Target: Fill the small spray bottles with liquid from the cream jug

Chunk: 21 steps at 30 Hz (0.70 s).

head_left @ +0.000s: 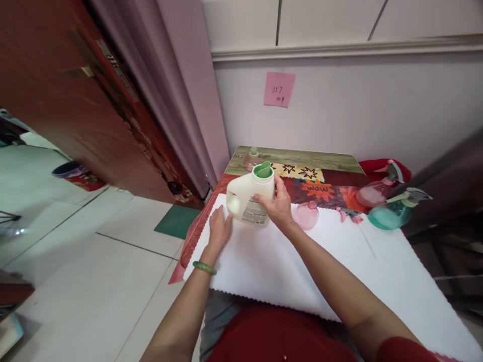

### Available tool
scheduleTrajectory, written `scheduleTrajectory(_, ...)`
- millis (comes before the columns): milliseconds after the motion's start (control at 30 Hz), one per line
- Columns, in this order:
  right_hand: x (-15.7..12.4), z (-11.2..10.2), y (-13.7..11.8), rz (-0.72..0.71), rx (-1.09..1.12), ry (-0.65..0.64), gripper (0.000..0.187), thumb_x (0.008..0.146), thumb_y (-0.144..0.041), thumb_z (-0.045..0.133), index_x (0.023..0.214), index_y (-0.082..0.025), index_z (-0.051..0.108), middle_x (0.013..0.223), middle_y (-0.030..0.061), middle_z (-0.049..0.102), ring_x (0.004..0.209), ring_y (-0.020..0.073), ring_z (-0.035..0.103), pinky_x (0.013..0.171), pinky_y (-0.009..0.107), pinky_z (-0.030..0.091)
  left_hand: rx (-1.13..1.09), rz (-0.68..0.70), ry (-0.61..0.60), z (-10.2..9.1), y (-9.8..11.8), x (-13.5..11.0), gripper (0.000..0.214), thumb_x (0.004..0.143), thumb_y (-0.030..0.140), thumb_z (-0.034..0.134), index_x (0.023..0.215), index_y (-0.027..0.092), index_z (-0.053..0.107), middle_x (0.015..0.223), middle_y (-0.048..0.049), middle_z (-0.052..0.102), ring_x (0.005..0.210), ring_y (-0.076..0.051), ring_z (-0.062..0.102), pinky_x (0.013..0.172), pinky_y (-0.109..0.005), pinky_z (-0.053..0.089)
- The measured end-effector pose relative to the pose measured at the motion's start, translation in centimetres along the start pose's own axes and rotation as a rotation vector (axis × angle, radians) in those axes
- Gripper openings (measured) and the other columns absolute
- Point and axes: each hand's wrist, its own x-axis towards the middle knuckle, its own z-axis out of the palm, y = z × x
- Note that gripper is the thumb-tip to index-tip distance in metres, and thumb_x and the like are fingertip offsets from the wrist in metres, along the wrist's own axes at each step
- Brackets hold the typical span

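A cream-white plastic jug point(247, 193) with a moulded handle, a printed label and a green pouring spout point(263, 170) in its neck stands in front of me, its cap off. My right hand point(279, 203) grips its right side, with the thumb across the label side and the fingers partly hidden behind. Low by the jug's left corner, my left hand point(220, 229) lies with its fingers stretched out at the edge of the white sheet point(264, 266); whether it touches the jug I cannot tell. A small round pink bottle point(306, 216) without a sprayer sits right of the jug.
At the right stand a spray bottle of green liquid point(390, 216) and one of pink liquid point(374, 193). Small pink and grey parts point(349, 215) lie between. Behind the jug is a clear bottle with a green cap point(253, 155). The wall closes off the table's point(335, 160) far side.
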Motion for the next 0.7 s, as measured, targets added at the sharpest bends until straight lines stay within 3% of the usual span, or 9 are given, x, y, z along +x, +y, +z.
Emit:
scheduleTrajectory(100, -0.4, 0.6, 0.0, -0.013, -0.041, -0.028, 0.089, 0.078, -0.051, 0.078, 0.153, -0.025, 0.038, 0.150, 0.0128, 0.053, 0.136, 0.0318, 0.051, 0.114, 0.049, 0.042, 0.241, 0.046, -0.047, 0.8, -0.9, -0.6, 0.060, 0.091, 0.033, 0.055, 0.146, 0.008, 0.050, 0.159, -0.0238, 0.041, 0.154, -0.036, 0.026, 0.124, -0.059, 0.008)
scheduleTrajectory(200, -1.0, 0.6, 0.5, 0.047, -0.082, -0.116, 0.105, 0.072, -0.049, 0.083, 0.158, -0.023, 0.028, 0.157, 0.0153, 0.044, 0.142, 0.0346, 0.044, 0.115, 0.051, 0.040, 0.423, 0.087, -0.085, 1.4, -1.4, -0.6, 0.062, 0.095, 0.031, 0.047, 0.151, 0.006, 0.044, 0.163, -0.0228, 0.034, 0.156, -0.034, 0.020, 0.124, -0.059, 0.001)
scheduleTrajectory(300, -2.1, 0.4, 1.7, 0.180, -0.116, -0.203, 0.109, 0.066, -0.041, 0.087, 0.156, -0.026, 0.028, 0.155, 0.0150, 0.045, 0.139, 0.0370, 0.047, 0.111, 0.055, 0.043, 0.541, 0.120, -0.115, 1.6, -1.7, -0.2, 0.063, 0.098, 0.035, 0.041, 0.154, 0.007, 0.040, 0.164, -0.0207, 0.033, 0.156, -0.032, 0.020, 0.124, -0.058, 0.002)
scheduleTrajectory(400, -2.8, 0.3, 2.8, 0.277, -0.097, -0.264, 0.095, 0.066, -0.037, 0.086, 0.147, -0.029, 0.038, 0.140, 0.0101, 0.058, 0.123, 0.0330, 0.059, 0.100, 0.051, 0.051, 0.600, 0.140, -0.120, 1.5, -1.9, 0.3, 0.062, 0.099, 0.035, 0.037, 0.155, 0.008, 0.038, 0.164, -0.0194, 0.032, 0.156, -0.030, 0.021, 0.124, -0.058, 0.003)
scheduleTrajectory(567, -2.3, 0.9, 3.8, 0.256, -0.073, -0.274, 0.090, 0.065, -0.038, 0.088, 0.141, -0.029, 0.043, 0.131, 0.0070, 0.062, 0.118, 0.0300, 0.061, 0.097, 0.048, 0.053, 0.593, 0.163, -0.093, 1.4, -2.1, 0.6, 0.061, 0.097, 0.035, 0.039, 0.152, 0.007, 0.044, 0.162, -0.0210, 0.037, 0.154, -0.032, 0.026, 0.123, -0.060, 0.006)
scheduleTrajectory(700, -2.3, 0.9, 3.9, 0.215, -0.012, -0.290, 0.105, 0.067, -0.034, 0.088, 0.154, -0.029, 0.031, 0.147, 0.0116, 0.052, 0.135, 0.0325, 0.051, 0.109, 0.052, 0.048, 0.500, 0.175, -0.037, 0.7, -1.9, 1.2, 0.056, 0.098, 0.033, 0.034, 0.143, 0.005, 0.053, 0.153, -0.0263, 0.048, 0.149, -0.036, 0.036, 0.121, -0.065, 0.016)
